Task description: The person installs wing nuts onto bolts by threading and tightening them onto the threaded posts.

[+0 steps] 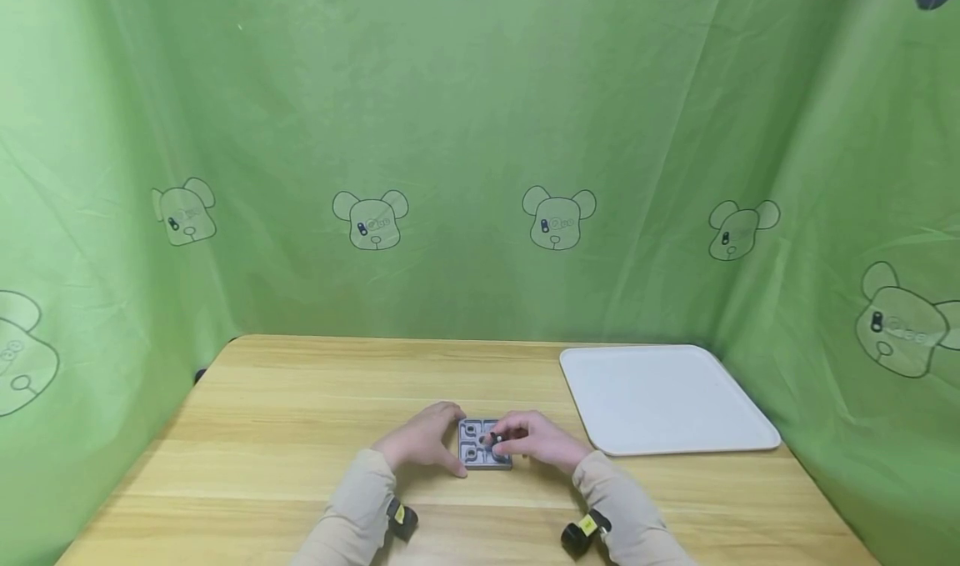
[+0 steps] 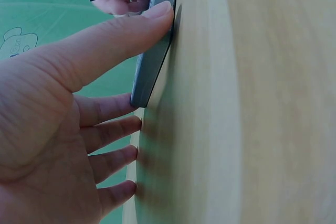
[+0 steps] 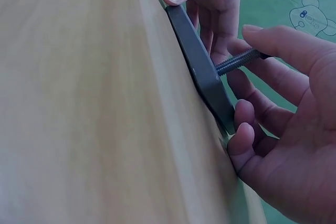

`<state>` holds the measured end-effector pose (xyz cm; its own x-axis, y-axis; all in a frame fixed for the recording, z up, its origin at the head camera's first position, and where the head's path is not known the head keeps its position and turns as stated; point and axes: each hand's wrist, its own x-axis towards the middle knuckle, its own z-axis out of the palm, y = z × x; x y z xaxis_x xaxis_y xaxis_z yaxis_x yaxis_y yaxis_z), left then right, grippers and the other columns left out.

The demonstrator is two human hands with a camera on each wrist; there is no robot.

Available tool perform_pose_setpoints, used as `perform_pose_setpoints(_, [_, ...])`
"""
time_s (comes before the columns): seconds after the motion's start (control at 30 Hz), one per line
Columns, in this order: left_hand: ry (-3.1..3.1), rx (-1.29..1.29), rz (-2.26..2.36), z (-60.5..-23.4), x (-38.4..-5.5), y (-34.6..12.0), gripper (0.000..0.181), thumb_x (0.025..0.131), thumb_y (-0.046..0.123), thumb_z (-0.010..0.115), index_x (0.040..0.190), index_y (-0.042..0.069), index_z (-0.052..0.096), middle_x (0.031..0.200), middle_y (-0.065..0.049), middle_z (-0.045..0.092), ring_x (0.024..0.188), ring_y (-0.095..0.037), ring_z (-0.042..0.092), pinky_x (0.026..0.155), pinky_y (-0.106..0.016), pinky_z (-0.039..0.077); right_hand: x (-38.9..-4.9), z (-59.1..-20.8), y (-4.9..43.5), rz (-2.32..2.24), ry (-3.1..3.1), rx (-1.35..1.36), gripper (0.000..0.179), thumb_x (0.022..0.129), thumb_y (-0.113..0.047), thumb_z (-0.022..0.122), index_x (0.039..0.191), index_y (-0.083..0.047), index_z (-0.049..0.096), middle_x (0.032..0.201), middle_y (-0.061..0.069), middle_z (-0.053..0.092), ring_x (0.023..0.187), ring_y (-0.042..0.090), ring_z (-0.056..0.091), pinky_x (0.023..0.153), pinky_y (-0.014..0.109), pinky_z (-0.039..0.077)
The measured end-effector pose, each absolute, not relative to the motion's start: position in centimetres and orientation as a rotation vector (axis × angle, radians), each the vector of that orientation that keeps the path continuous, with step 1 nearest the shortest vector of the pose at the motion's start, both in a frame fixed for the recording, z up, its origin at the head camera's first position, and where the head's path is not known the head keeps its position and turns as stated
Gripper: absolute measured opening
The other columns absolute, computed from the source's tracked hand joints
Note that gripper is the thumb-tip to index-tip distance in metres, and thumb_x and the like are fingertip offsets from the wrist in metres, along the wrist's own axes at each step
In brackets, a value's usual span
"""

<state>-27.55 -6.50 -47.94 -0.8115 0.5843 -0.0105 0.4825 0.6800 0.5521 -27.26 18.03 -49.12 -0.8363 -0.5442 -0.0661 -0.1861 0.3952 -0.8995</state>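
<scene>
A square grey metal plate (image 1: 471, 443) with recesses and holes lies flat on the wooden table. My left hand (image 1: 429, 439) holds it from the left, thumb at the near edge and index fingertip at the far corner; the other fingers rest on the tabletop. My right hand (image 1: 538, 441) pinches the dark end of a threaded bolt (image 3: 237, 62) between thumb and fingers. The bolt stands up from the plate's upper face, its shaft showing in both wrist views. Two curled fingers of that hand sit by the plate's right edge.
A white tray (image 1: 667, 399) lies at the table's right, beyond my right hand. Green printed curtains (image 1: 465, 291) enclose the back and sides of the wooden table (image 1: 315, 383). Each wrist carries a small black camera (image 1: 577, 539).
</scene>
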Motion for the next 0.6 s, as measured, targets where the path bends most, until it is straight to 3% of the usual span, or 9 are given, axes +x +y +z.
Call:
perform_pose_setpoints(0.3, [2.7, 0.861, 0.825, -47.63, -27.31, -6.41, 0.085, 0.062, 0.034, 0.089, 0.13, 0.0, 0.052, 0.136, -0.014, 0.055, 0.129, -0.031, 0.05, 0.115, -0.046, 0.039, -27.12, -49.14, 17.79, -1.484, 2.191, -0.656, 0.03, 0.084, -0.012, 0.07, 0.111, 0.0, 0.068, 0.114, 0.016, 0.064, 0.098, 0.018, 0.056, 0.082, 0.026, 0.05])
perform_pose_setpoints(0.6, [2.705, 0.849, 0.822, -47.78, -27.35, -6.39, 0.084, 0.062, 0.035, 0.088, 0.13, 0.002, 0.053, 0.135, -0.012, 0.055, 0.128, -0.029, 0.05, 0.115, -0.045, 0.039, -27.24, -49.23, 18.12, -1.442, 2.208, -0.677, 0.031, 0.082, -0.013, 0.071, 0.111, -0.003, 0.07, 0.118, 0.015, 0.064, 0.102, 0.019, 0.055, 0.087, 0.031, 0.048])
